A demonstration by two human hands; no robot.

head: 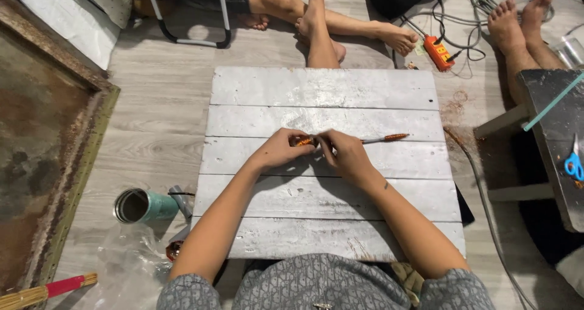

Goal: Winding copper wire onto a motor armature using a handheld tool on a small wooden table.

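Both my hands meet over the middle of a whitewashed plank board [328,91] on the floor. My left hand [278,150] pinches the orange-wrapped end of a thin metal rod [380,139]. Just to its right, my right hand [345,155] grips the same rod. The rod lies level, running right past my right hand to a second orange-wrapped tip. What sits between my fingers is mostly hidden.
An open teal tin [141,205] lies on the floor at the left, beside clear plastic [125,261]. A large rusty framed panel [42,158] fills the left side. Other people's bare legs [319,24], an orange power strip [439,52] with cables, and blue scissors [573,164] on a dark bench are around.
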